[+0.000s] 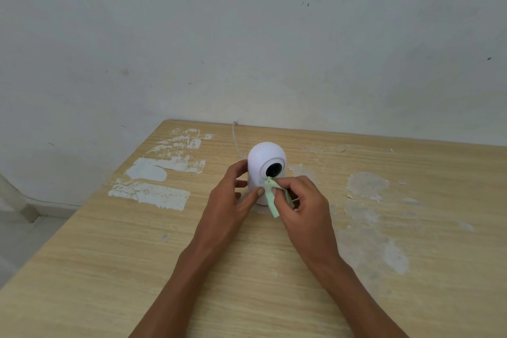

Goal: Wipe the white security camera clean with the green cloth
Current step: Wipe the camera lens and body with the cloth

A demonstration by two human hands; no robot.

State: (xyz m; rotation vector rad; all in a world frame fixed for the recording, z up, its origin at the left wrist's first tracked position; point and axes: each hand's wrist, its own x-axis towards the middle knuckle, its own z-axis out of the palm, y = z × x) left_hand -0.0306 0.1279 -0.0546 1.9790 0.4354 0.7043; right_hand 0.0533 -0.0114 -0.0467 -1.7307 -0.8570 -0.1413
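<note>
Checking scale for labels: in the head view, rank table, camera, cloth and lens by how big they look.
1. Table
2. Camera
3. Cloth, partly hidden in the right hand
4. Lens

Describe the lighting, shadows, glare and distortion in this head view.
Head view: soft, even light; only faint shadows on the table under the hands; no glare on the white camera, its dark lens readable; wide-angle lens bows the table's far edge; green cloth slightly soft.
</note>
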